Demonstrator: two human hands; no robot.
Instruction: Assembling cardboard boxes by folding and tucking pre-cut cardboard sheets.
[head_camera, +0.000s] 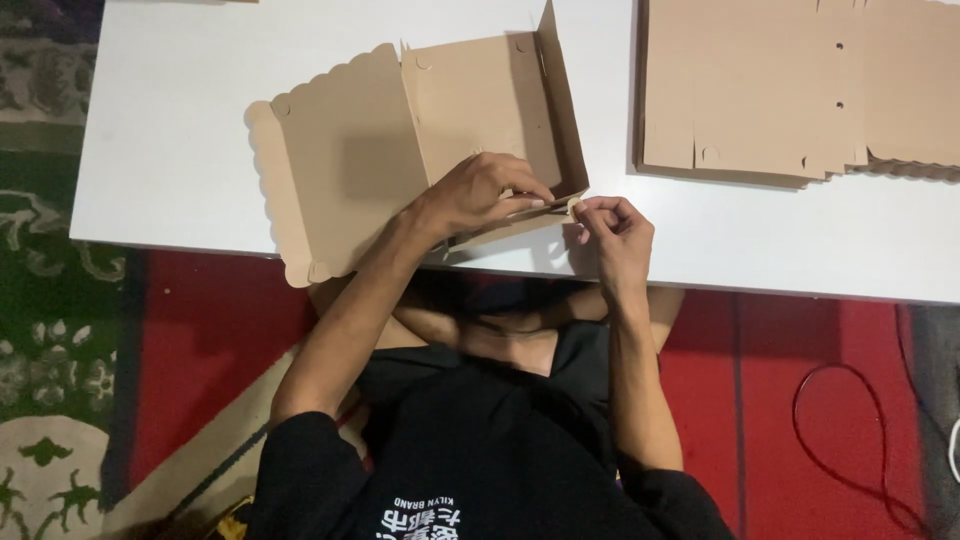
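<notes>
Head view: a half-folded brown cardboard box blank with scalloped lid edge (400, 130) lies on the white table (170, 130), at its near edge. The left hand (485, 190) presses fingers together on the near wall; the right hand (612, 230) pinches the corner tab (574, 206). Judgement — the wall should be kept upright and the tab seated squarely. A stack of flat blanks (760, 90) lies well apart.

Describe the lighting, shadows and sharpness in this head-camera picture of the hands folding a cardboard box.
Head view: the white table is evenly lit without glare; the left hand casts a soft shadow onto the cardboard box; the right hand is sharp, with no motion blur.
</notes>
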